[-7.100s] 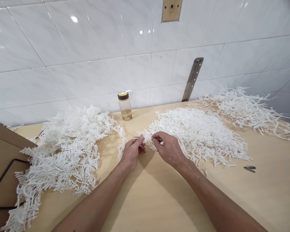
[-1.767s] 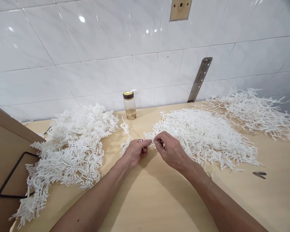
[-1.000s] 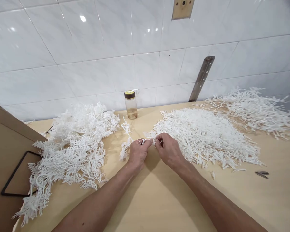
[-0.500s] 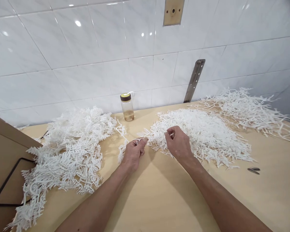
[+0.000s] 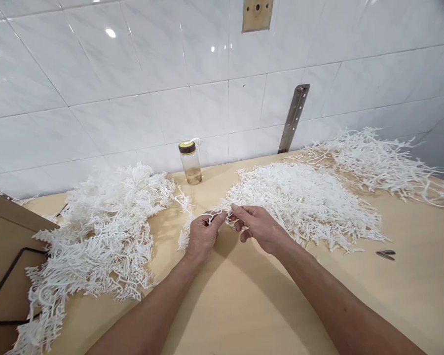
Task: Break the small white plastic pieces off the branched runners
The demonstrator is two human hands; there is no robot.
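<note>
My left hand [image 5: 204, 232] pinches a thin white branching plastic strand [image 5: 185, 235], whose leafy part trails out to the left of the hand. Close against it, my right hand [image 5: 257, 226] has its thumb and forefinger drawn together at the strand's right end; the other fingers curl below. Whatever sits between those right fingertips is too small to make out. Behind my right hand spreads a low heap of short white plastic sprigs [image 5: 299, 197]. A taller pile of frilly white branching strands [image 5: 107, 236] lies to the left.
A clear bottle [image 5: 191, 165] with a dark lid stands near the tiled wall. Longer bare white stems [image 5: 377, 162] lie at the back right. Small metal snips [image 5: 386, 255] rest on the table's right. A cardboard box [image 5: 11, 246] borders the left side.
My right hand has moved left, from over the sprig heap to beside my left hand. The left hand keeps its hold on the strand. The view has shifted slightly.
</note>
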